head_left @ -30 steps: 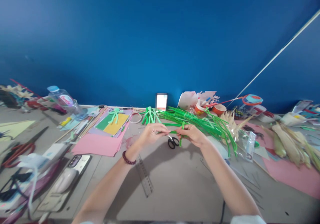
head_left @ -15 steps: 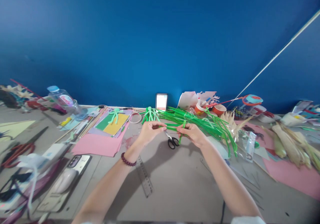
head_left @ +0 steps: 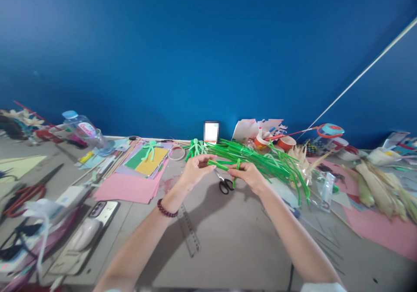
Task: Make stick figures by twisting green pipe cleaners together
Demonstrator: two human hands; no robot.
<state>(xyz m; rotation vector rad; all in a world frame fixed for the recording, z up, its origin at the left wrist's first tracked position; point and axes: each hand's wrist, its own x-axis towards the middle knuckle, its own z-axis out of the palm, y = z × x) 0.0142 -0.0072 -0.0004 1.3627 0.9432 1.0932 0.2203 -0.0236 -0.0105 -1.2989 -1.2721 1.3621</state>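
Between my two hands stretches a green pipe-cleaner piece [head_left: 222, 166], with a short part standing upright near its right end. My left hand [head_left: 198, 168], a beaded bracelet at its wrist, has the left end between thumb and fingers. Fingers of my right hand [head_left: 248, 174] pinch the piece where the upright part crosses it. Black-handled scissors [head_left: 224, 186] lie just below, on the table. Behind my hands spreads a bundle of green pipe cleaners [head_left: 257, 155]. Light green bent figures stand or lie at the back, one [head_left: 195, 146] behind my left hand.
A clear ruler [head_left: 189, 231] lies between my forearms. To the left are pink paper [head_left: 130, 188], a phone [head_left: 97, 216], a bottle [head_left: 85, 129] and red-handled scissors [head_left: 24, 198]. Corn husks [head_left: 374, 183] and paper cups [head_left: 286, 142] are at the right. A blue wall [head_left: 208, 57] rises behind.
The left end of the green piece now shows more between my left fingers, and the piece slants slightly. My right hand has shifted a little to the left.
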